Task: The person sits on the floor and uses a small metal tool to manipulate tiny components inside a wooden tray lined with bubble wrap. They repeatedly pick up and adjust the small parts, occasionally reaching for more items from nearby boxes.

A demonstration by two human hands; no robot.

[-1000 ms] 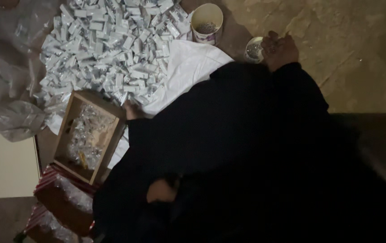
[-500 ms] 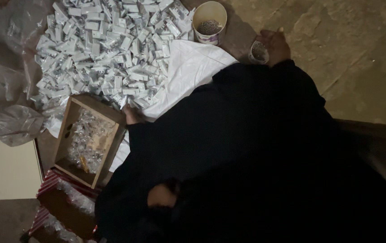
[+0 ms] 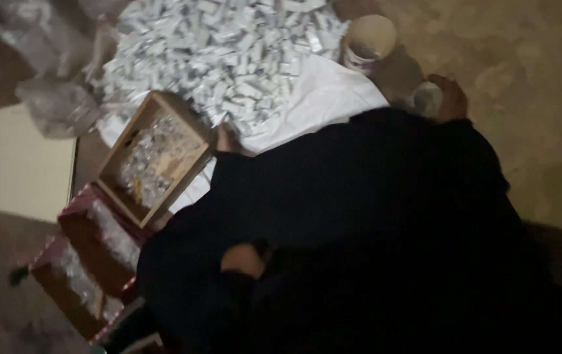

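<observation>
Small glass [image 3: 427, 98], upper right, gripped by right hand [image 3: 452, 97]; left hand [image 3: 242, 259] hidden; white packet heap [image 3: 228, 46] unsorted.

Right arm stretched far out in a black sleeve, right hand [image 3: 450, 97] curled, fingers bent. Left hand [image 3: 242, 259] tucked low against the body, loosely closed, mostly hidden in dark cloth.
</observation>
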